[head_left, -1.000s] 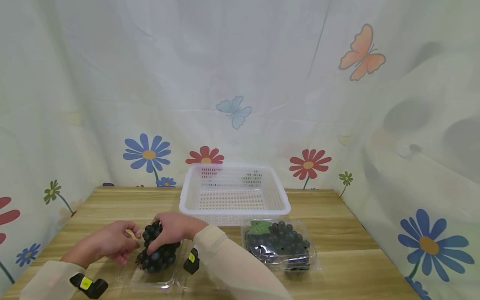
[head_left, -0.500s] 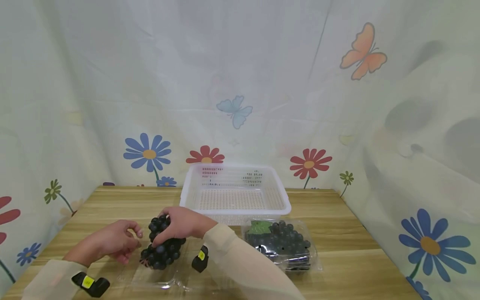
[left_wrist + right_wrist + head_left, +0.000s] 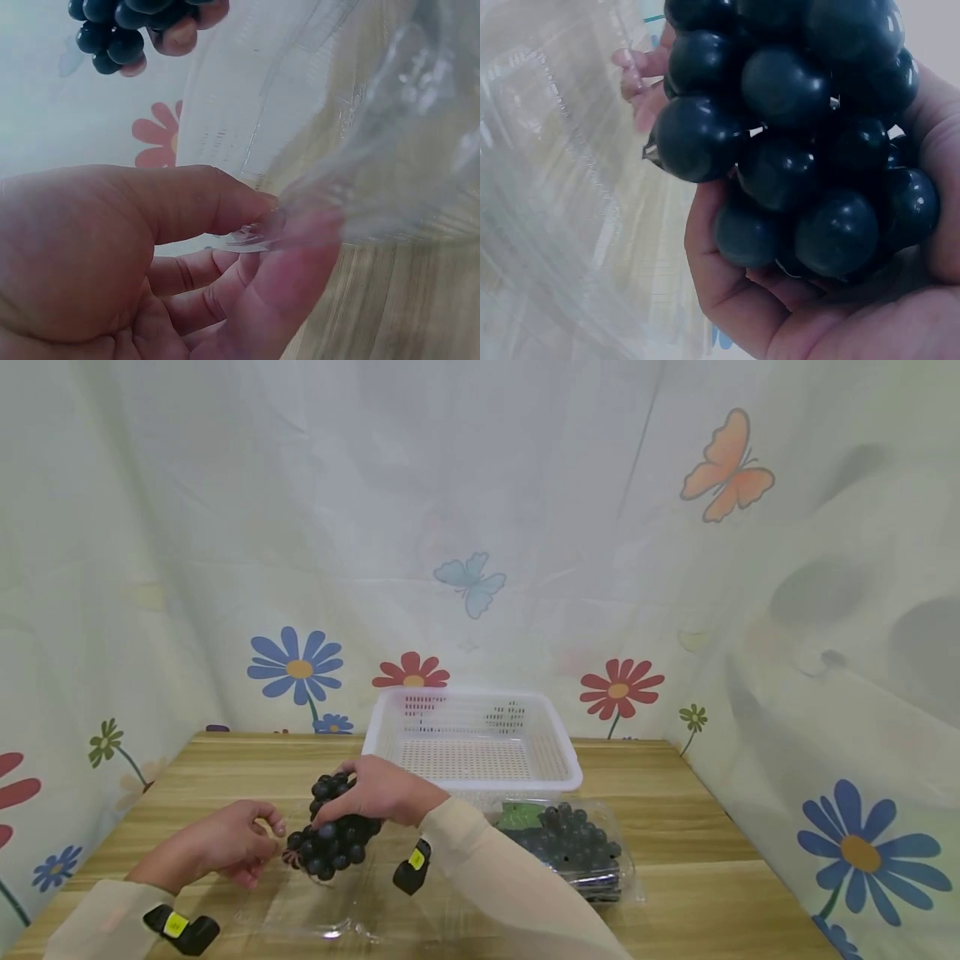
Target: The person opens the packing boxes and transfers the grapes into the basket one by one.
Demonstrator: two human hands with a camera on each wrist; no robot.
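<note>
A bunch of dark grapes [image 3: 335, 846] hangs from my right hand [image 3: 388, 789], which grips it from above. In the right wrist view the fingers curl round the grapes [image 3: 786, 88]. Below lies an opened clear plastic box [image 3: 330, 933], with nothing visible inside it. My left hand [image 3: 225, 843] is at the box's left side. The left wrist view shows its thumb and forefinger pinching the edge of the clear plastic box [image 3: 420, 90]. The lifted grapes [image 3: 124, 46] appear beyond that hand, apart from the box.
A white perforated basket [image 3: 468, 783] stands at the back middle of the wooden table [image 3: 675, 827]. To the right, a second clear box [image 3: 630, 881] holds dark grapes and a green leaf [image 3: 520, 815]; my right sleeve [image 3: 510, 877] overlaps it. A flowered curtain [image 3: 360, 527] encloses the table.
My right hand has raised the grapes up and out of the clear box, moving rightward and away from me. The left hand has stayed nearly still at the box's edge.
</note>
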